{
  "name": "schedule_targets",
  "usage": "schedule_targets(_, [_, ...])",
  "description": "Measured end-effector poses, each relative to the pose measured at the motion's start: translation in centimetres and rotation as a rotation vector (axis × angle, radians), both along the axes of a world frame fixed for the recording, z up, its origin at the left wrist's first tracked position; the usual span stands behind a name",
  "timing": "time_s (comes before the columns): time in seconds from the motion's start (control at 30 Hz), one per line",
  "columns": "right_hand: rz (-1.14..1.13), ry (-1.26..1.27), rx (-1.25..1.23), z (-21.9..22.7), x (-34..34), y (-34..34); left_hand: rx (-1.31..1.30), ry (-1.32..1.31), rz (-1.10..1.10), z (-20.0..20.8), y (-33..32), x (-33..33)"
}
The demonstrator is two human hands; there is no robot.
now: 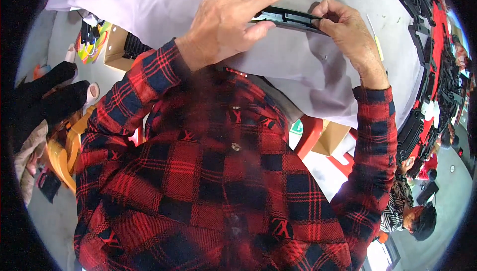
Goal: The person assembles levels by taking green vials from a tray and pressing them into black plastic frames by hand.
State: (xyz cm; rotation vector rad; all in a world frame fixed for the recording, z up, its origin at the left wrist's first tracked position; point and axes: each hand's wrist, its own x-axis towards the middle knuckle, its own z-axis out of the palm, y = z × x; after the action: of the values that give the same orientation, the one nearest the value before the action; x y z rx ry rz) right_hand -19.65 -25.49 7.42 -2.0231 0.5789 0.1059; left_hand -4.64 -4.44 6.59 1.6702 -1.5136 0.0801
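Note:
Between my two hands, over the pale cloth, is a long narrow black plastic part (pixel 290 18) with a channel along its length. My left hand (pixel 233 15) pinches its left end between thumb and fingers. At the other end, the thumb and fingertips of my right hand (pixel 343 25) close on the part near its tip. It lies almost level, its right end slightly nearer to me. What sits inside the channel is too small to make out. Both forearms wear red and navy plaid sleeves.
A white cloth (pixel 149 2) covers the table. Many black plastic parts (pixel 422 47) lie along its right side by a red strip (pixel 439 32). A thin yellow stick (pixel 378 47) lies right of my right hand. Cardboard boxes (pixel 115 47) stand below; other people are at the far right.

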Motion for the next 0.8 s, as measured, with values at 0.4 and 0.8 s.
schedule_targets(0.4, [-0.024, 0.069, -0.460, 1.0, 1.8, 3.0, 0.038, 0.050, -0.042, -3.2, -0.2, 0.3])
schedule_targets(0.8, [-0.024, 0.014, -0.184, -0.4, 2.5, 3.0, 0.014, 0.088, -0.053, -3.5, -0.3, 0.1])
